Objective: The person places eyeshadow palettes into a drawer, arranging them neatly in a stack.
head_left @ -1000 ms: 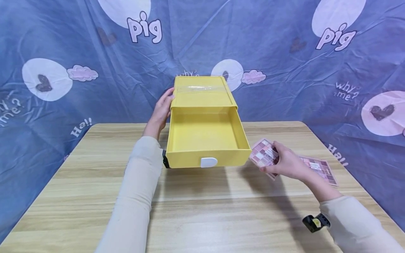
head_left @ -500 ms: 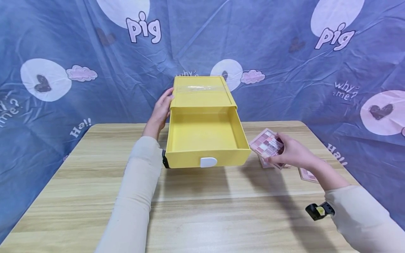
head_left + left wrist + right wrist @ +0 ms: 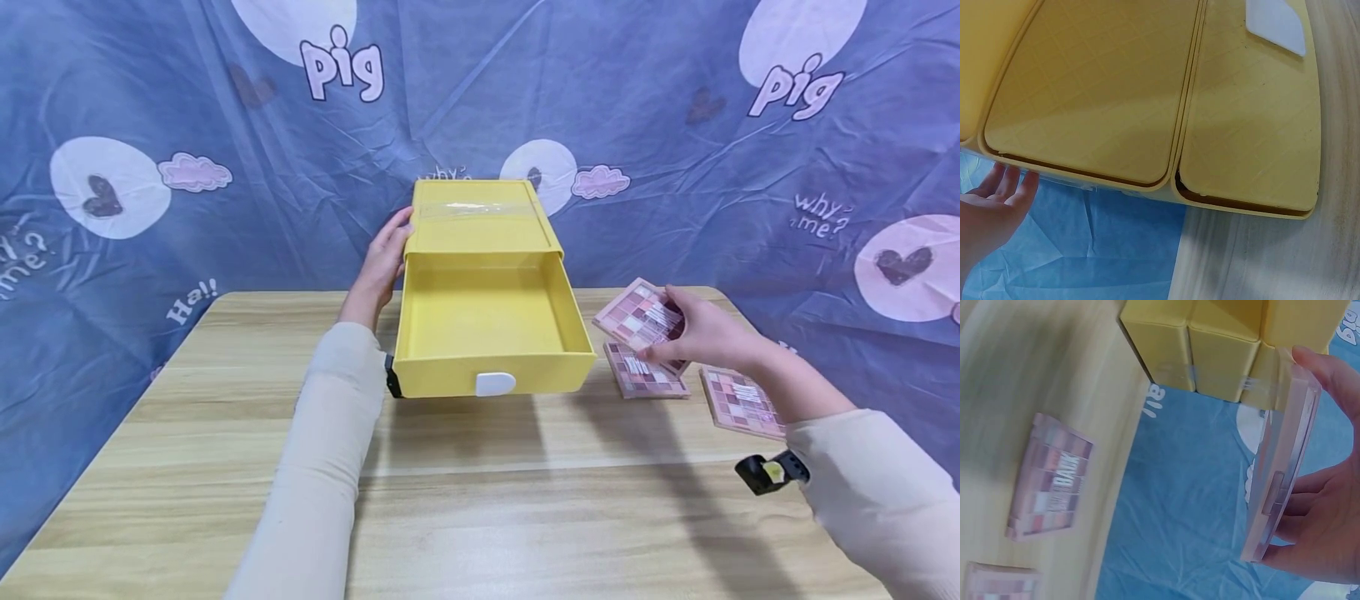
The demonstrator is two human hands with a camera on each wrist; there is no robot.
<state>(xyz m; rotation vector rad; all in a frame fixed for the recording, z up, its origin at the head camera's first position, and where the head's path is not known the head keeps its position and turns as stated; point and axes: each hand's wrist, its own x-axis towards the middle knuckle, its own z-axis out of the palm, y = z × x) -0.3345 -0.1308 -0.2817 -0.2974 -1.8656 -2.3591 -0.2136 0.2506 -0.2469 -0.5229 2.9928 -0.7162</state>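
Right hand lifts an eyeshadow palette beside the open yellow drawer box; left hand steadies the box.

Fingers and thumb of the right hand pinch the palette by its edges, holding it tilted in the air just right of the pulled-out drawer and above the table. The left hand lies flat with straight fingers against the box's left side, near the back. Two more eyeshadow palettes lie flat on the wooden table: one just below the held palette, another further right. Behind hangs a blue printed cloth with "pig" lettering.
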